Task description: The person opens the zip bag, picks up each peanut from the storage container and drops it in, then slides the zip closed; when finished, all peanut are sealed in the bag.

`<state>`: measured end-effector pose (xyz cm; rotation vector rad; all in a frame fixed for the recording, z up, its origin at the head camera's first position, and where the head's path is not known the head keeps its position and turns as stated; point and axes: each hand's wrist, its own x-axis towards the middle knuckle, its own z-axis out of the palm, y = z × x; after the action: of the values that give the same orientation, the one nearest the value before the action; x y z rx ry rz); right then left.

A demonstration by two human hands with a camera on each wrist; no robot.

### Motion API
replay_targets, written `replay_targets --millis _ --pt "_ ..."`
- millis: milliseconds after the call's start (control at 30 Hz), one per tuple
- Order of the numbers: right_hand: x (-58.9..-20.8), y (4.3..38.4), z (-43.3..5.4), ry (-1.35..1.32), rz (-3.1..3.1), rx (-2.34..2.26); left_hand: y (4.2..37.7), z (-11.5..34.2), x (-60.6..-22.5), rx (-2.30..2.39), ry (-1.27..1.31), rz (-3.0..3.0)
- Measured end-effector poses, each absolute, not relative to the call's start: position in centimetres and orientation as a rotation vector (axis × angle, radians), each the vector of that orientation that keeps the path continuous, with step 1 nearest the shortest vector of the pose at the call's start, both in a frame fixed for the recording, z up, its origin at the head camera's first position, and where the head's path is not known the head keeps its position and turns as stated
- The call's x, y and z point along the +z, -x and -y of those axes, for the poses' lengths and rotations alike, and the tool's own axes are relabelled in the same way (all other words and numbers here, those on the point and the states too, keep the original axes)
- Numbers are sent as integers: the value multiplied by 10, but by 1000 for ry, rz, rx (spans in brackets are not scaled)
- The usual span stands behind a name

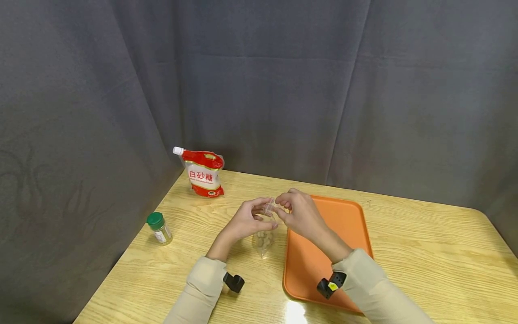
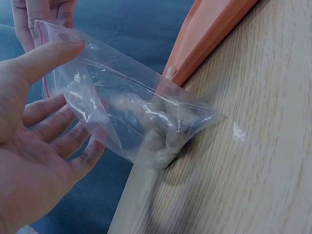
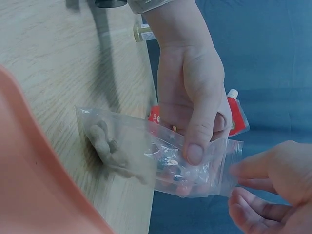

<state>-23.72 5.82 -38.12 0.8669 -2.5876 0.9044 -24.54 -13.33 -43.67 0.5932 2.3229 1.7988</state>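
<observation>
A clear zip-lock bag [image 2: 136, 105] with a red line along its top holds tan, lumpy pieces that look like unshelled peanuts [image 3: 105, 146]. My left hand [image 1: 247, 219] grips the upper part of this bag, thumb on one face and fingers on the other. At the zip edge, my right hand [image 1: 300, 211] pinches the plastic with curled fingers, as the right wrist view shows from close by. The bag's filled end hangs down close over the wooden table [image 1: 251, 288], left of an orange tray [image 1: 344, 216].
A red and white sugar pouch [image 1: 202, 175] with a white cap stands at the back left. Nearer, by the table's left edge, is a small jar [image 1: 162, 231] with a green lid. Grey curtains [image 1: 267, 99] enclose the back and left side.
</observation>
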Motion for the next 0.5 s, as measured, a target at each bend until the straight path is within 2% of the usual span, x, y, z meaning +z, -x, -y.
replay_targets --millis 200,500 --pt "-379 243 -64 -830 2581 944 248 135 -445 1839 -633 -2301" --pt "-385 273 -95 -703 2631 951 248 133 -445 1833 -611 -2339"
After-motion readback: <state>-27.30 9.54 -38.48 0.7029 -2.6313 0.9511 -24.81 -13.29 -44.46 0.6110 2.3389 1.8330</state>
